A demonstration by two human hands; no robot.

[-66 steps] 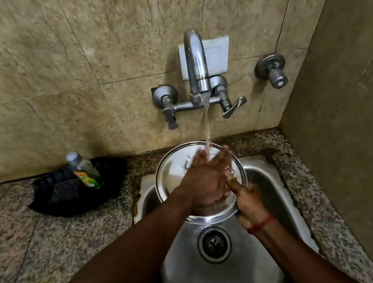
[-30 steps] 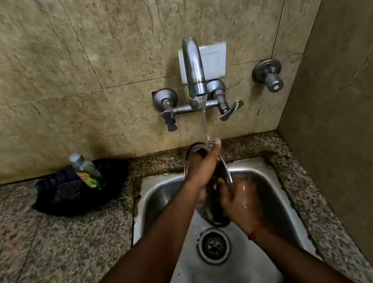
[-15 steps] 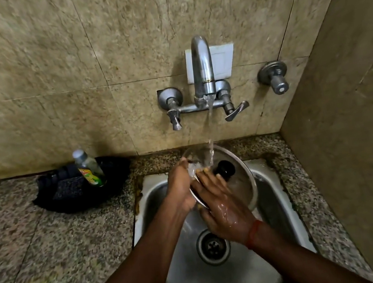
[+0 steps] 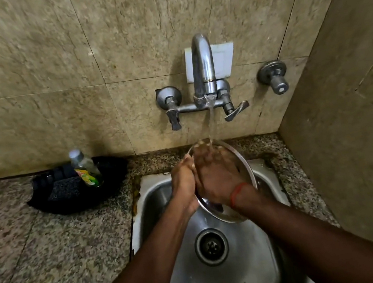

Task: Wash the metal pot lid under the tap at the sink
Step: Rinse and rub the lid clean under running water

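The round metal pot lid [image 4: 245, 170] is tilted up over the steel sink [image 4: 155, 196], under the running tap [image 4: 202, 68]. A stream of water falls onto its upper edge. My left hand [image 4: 184, 181] grips the lid's left rim. My right hand [image 4: 216, 176] lies flat across the lid's face, fingers spread and pointing up, wet from the stream. The hand hides the lid's black knob. A red thread circles my right wrist.
A black tray [image 4: 72, 204] on the granite counter at the left holds a dish-soap bottle [image 4: 85, 169] and a dark scrub pad [image 4: 64, 191]. The sink drain [image 4: 211, 246] lies below the lid. A side wall closes in on the right. A spare valve [image 4: 274, 78] sticks out of the wall.
The lid was turned from its inner side to its knob side. My right hand has slid up over the face and now covers the knob. My left hand keeps the left rim.
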